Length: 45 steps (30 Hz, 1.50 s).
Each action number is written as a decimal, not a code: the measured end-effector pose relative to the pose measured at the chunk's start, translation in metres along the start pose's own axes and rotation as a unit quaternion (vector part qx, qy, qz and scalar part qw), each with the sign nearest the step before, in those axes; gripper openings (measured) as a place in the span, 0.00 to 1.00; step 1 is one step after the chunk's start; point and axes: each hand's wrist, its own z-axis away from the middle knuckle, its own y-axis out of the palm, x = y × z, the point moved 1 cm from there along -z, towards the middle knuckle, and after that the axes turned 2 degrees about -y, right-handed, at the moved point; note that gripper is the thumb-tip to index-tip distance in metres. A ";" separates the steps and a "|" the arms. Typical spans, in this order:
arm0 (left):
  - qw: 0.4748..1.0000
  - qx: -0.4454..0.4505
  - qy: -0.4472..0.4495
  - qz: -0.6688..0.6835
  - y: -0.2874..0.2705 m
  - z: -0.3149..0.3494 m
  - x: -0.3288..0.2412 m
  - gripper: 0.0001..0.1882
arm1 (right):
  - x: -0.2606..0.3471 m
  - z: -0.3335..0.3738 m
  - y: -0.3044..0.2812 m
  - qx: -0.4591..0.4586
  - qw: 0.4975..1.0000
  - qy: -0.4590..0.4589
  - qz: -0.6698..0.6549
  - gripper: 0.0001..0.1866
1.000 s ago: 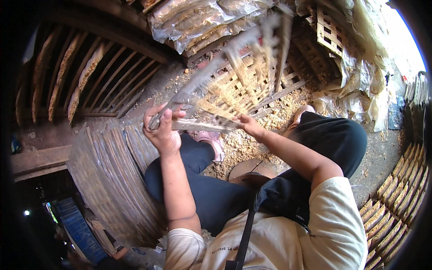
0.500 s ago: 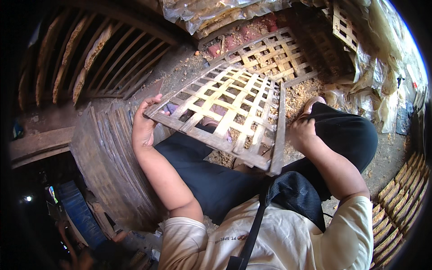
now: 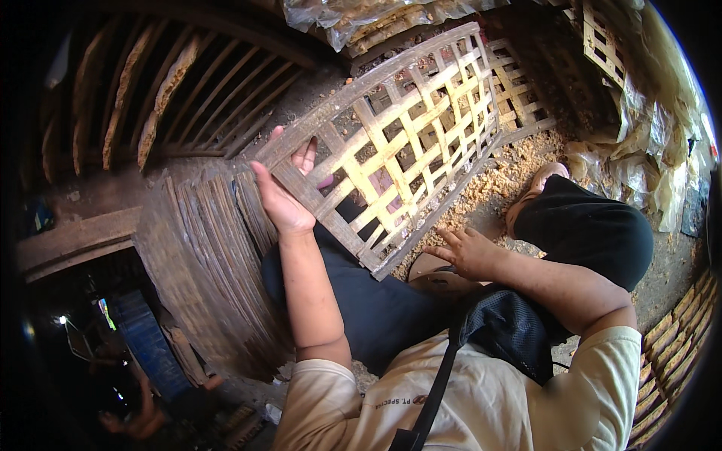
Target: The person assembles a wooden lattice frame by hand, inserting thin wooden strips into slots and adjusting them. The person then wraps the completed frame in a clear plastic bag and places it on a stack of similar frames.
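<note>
A woven lattice tray with a wooden frame point(image 3: 342, 237) stands tilted over my lap, its strips pale yellow and caked in places. My left hand point(image 3: 288, 201) grips the tray's left end, with the thumb on the near side and the other fingers behind the lattice. Just off the tray's lower edge is my right hand point(image 3: 474, 254), fingers spread, holding nothing. Behind the tray a second lattice tray point(image 3: 519, 90) lies partly covered. Tan crumbs point(image 3: 489, 184) are scattered on the floor around both trays.
A tall stack of thin worn boards point(image 3: 210, 263) stands beside my left leg. Racks with slats point(image 3: 154, 98) are at the upper left and slatted pieces point(image 3: 677, 353) at the lower right. Crumpled plastic sheets point(image 3: 654, 173) hang at the right. Another person's arm point(image 3: 143, 410) shows at the lower left.
The lattice tray has tipped up more steeply, its far end raised and its lower edge turned leftward. My right hand has come from the knee toward the tray's lower edge, its fingers now spreading.
</note>
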 end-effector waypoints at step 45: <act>0.980 0.103 0.027 -0.171 0.058 0.033 -0.003 0.28 | -0.071 -0.043 -0.157 -0.463 0.851 0.211 -0.132 0.31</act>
